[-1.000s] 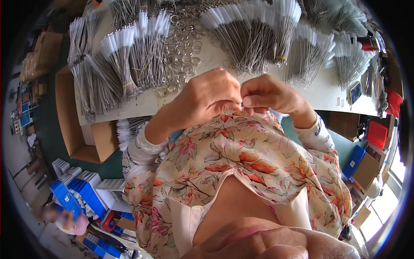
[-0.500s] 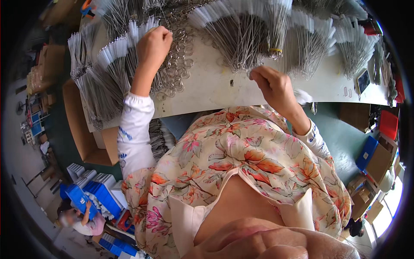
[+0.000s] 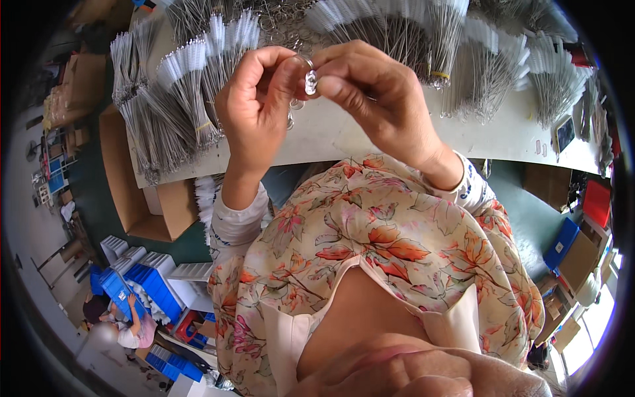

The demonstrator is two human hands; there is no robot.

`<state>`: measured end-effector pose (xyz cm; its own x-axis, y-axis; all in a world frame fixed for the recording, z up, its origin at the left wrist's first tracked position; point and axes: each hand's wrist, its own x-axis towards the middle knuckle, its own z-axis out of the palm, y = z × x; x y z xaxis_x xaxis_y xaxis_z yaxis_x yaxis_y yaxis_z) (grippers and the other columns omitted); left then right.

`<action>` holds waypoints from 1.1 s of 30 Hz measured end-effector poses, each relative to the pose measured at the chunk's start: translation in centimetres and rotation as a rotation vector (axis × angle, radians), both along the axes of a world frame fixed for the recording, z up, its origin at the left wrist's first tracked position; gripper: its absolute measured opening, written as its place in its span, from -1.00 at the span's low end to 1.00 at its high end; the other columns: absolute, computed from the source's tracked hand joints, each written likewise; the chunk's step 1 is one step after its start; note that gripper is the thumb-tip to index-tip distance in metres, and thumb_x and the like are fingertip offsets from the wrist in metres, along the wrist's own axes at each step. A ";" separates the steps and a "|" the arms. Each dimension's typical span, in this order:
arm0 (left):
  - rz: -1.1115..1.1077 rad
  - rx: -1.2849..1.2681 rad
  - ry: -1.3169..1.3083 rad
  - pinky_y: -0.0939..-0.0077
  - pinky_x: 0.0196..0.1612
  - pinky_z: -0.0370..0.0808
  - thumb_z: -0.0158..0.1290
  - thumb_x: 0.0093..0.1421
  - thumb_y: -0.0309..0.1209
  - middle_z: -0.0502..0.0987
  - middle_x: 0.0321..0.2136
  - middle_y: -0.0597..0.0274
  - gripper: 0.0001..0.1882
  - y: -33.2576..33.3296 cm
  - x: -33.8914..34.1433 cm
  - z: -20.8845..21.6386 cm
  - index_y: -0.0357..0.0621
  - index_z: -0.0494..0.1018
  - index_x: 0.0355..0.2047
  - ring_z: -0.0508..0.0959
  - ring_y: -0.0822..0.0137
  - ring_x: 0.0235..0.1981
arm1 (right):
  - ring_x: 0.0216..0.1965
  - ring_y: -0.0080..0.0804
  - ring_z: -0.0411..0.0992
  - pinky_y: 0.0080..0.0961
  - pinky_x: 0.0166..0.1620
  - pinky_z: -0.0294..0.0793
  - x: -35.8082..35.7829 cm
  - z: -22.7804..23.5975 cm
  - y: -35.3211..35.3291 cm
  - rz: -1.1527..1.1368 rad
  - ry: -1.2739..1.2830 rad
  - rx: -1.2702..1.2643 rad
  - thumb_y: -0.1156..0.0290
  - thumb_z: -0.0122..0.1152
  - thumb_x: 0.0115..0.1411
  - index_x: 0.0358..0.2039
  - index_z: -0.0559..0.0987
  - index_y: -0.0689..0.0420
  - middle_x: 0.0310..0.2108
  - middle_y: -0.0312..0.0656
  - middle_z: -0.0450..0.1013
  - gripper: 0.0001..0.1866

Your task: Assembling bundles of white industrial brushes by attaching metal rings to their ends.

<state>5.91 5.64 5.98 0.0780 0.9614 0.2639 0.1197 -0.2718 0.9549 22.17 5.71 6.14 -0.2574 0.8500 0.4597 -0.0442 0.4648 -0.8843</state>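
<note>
Both hands meet over the near part of the worktable. My left hand (image 3: 256, 106) pinches a thin metal ring (image 3: 305, 60) between thumb and forefinger. My right hand (image 3: 387, 99) is closed, its thumb and fingers on a small shiny piece (image 3: 311, 82) that touches the ring; its exact kind is too small to tell. Loose metal rings (image 3: 297, 104) show partly behind my left hand. Bundles of wire-handled brushes with white bristles (image 3: 185, 63) lie left of my left hand. Another brush bundle (image 3: 377, 26) fans out beyond my right hand.
More brush bundles (image 3: 479, 59) spread along the table (image 3: 317, 139) to the right, with a phone-like device (image 3: 565, 132) near its edge. An open cardboard box (image 3: 142, 205) stands at the left. A person (image 3: 135, 324) handles blue bins (image 3: 155, 291) at lower left.
My left hand has come from the pile at the far left toward the middle. My right hand has moved up and left to meet it, and the ring now shows between them.
</note>
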 end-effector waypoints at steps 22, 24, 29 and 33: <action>0.048 0.487 0.174 0.62 -0.31 0.57 0.11 -0.11 -0.75 0.52 -0.30 0.06 -0.68 -0.5 -0.5 1.3 -0.38 0.48 -0.26 0.58 0.36 -0.37 | -0.63 -0.74 0.23 -0.76 -0.57 0.22 0.3 1.7 0.5 0.269 0.266 -0.638 0.33 0.15 0.16 -0.35 0.56 0.22 -0.61 -0.39 0.38 -0.80; 0.047 0.478 0.156 0.61 -0.30 0.57 0.11 -0.11 -0.75 0.52 -0.30 0.05 -0.68 -0.3 -0.3 1.1 -0.39 0.48 -0.26 0.58 0.36 -0.36 | -0.63 -0.74 0.23 -0.76 -0.58 0.22 0.2 1.4 0.7 0.252 0.284 -0.624 0.33 0.15 0.15 -0.37 0.56 0.22 -0.59 -0.38 0.40 -0.80; -0.004 0.439 0.122 0.61 -0.28 0.57 0.10 -0.12 -0.77 0.51 -0.29 0.03 -0.67 0.8 -0.6 0.3 -0.41 0.47 -0.26 0.58 0.35 -0.35 | -0.69 -0.74 0.18 -0.77 -0.64 0.10 0.3 0.4 1.5 0.202 0.107 -0.465 0.34 0.14 0.16 -0.36 0.53 0.24 -0.64 -0.40 0.34 -0.80; -0.063 0.321 -0.017 0.60 -0.28 0.57 0.07 -0.10 -0.79 0.52 -0.29 0.03 -0.69 0.1 -0.9 0.2 -0.43 0.47 -0.28 0.57 0.35 -0.34 | -0.69 -0.73 0.20 -0.77 -0.64 0.13 1.0 1.1 2.1 0.284 0.004 -0.550 0.35 0.20 0.11 -0.38 0.55 0.25 -0.64 -0.39 0.36 -0.80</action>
<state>5.05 5.76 6.21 0.1281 0.8221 0.5548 0.0777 -0.5660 0.8207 23.21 7.79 7.28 -0.5076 0.8612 -0.0251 -0.1028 -0.0895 -0.9907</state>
